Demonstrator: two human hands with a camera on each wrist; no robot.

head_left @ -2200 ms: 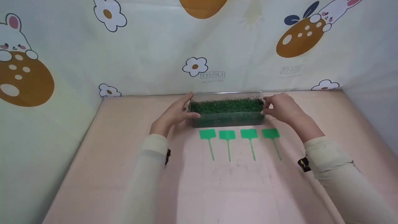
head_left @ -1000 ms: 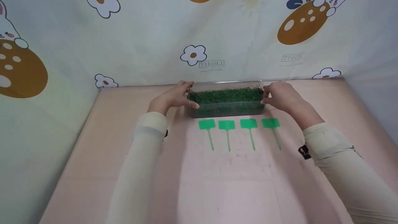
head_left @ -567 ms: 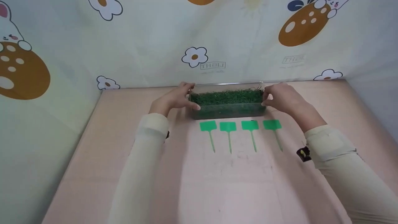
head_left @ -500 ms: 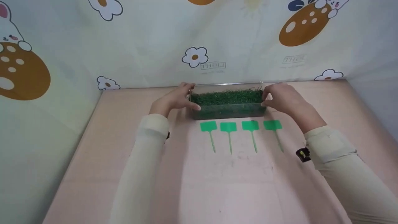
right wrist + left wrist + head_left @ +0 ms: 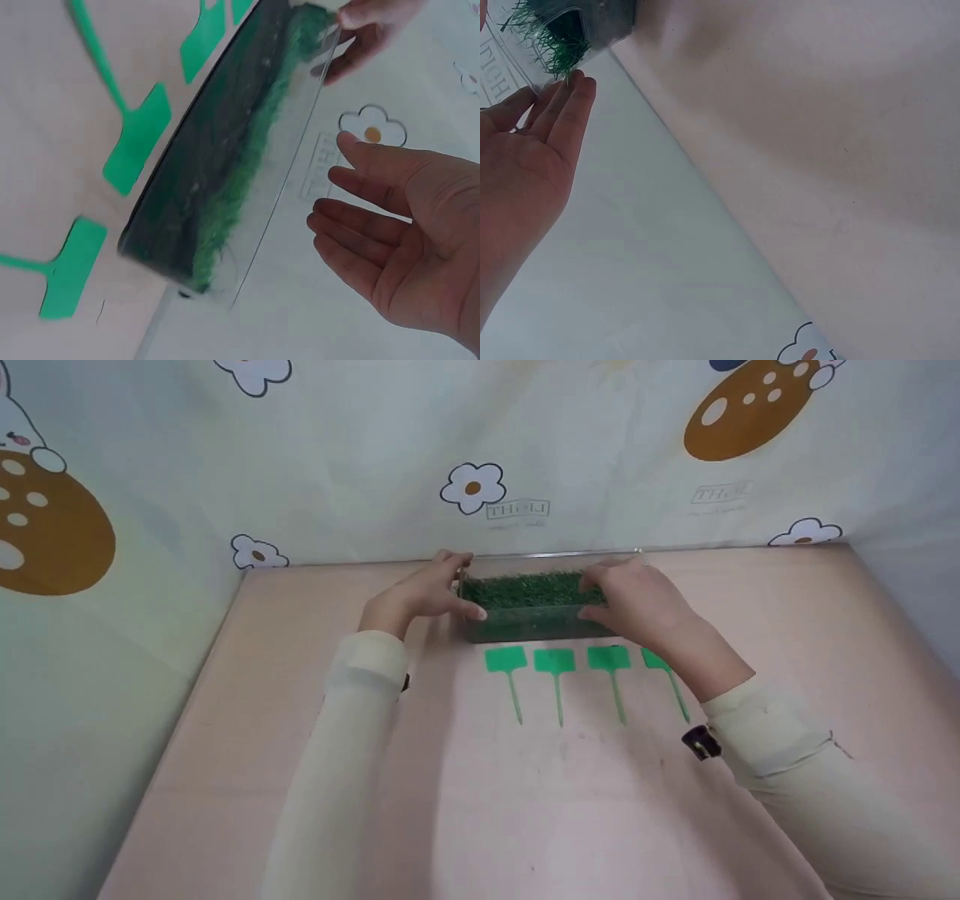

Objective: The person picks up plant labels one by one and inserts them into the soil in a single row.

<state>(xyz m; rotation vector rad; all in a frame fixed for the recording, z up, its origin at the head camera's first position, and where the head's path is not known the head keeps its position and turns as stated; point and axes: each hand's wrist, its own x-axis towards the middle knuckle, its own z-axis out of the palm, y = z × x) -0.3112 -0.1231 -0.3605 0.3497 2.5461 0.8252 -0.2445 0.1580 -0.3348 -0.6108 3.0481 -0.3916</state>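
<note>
1. Nearest, two pale, creased sleeves (image 5: 810,780) reach over the smooth, pinkish desk (image 5: 517,810).
2. Four green tags (image 5: 554,661), flat, thin and plastic-looking, lie in a row, pointed stems toward the person. Lifting the hands rather than sliding them should leave this row undisturbed.
3. Just beyond stands a clear, long, box-shaped container (image 5: 525,626), near the desk's far edge. Its smooth walls look stiff and light; steadying it gently at the end would suit it best.
4. The left hand (image 5: 424,591) grips its left end, thumb on the front wall, fingers behind.
5. The right hand (image 5: 645,600) hovers about the right end, fingers loosely spread, holding nothing.
6. Bristly turf (image 5: 517,589) sits below the container's rim, with stray blades; fingers should avoid snagging these.
7. Farthest hangs a pale backdrop (image 5: 360,472), softly rippled, printed with flowers.
</note>
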